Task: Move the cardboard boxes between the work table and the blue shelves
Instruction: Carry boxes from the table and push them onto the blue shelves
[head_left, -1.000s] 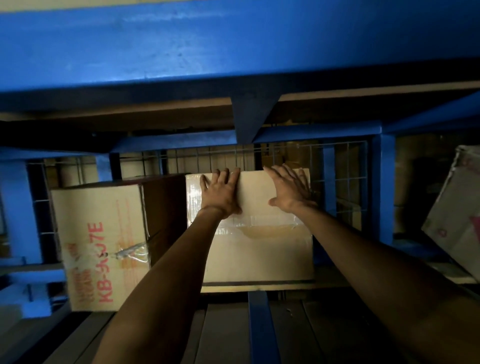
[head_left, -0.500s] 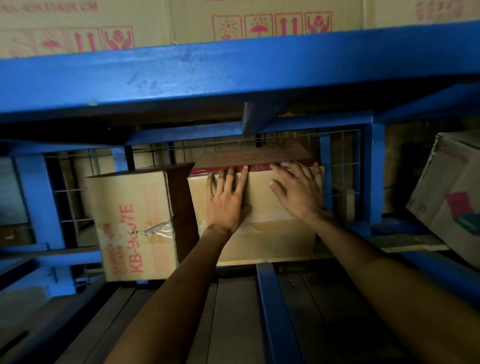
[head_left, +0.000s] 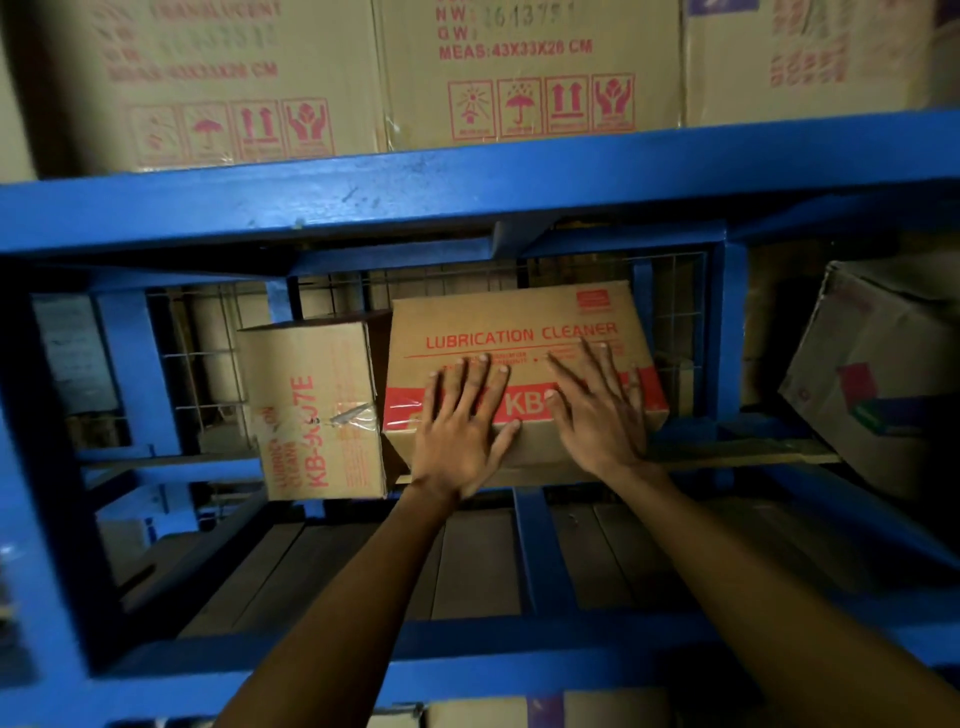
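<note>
So the cardboard box (head_left: 519, 374) marked LUBRICATION CLEANER is sat deep on the blue shelf (head_left: 467, 208), and it's pressed flat by both hands. Left hand (head_left: 462, 421) and right hand (head_left: 602, 415) are spread on the near face, fingers (head_left: 483, 374) straight, nothing gripped. Probably fairly heavy if cans are packed inside, stiff walls, tape a bit slick under the palms. A hold under the bottom edge or at the side corners would likely be safer than the face. Just left of the fingers a second box (head_left: 311, 410) is stood on end, touching or nearly. Wire mesh (head_left: 675, 312) is behind, wooden slats (head_left: 478, 566) below, dim light everywhere.
</note>
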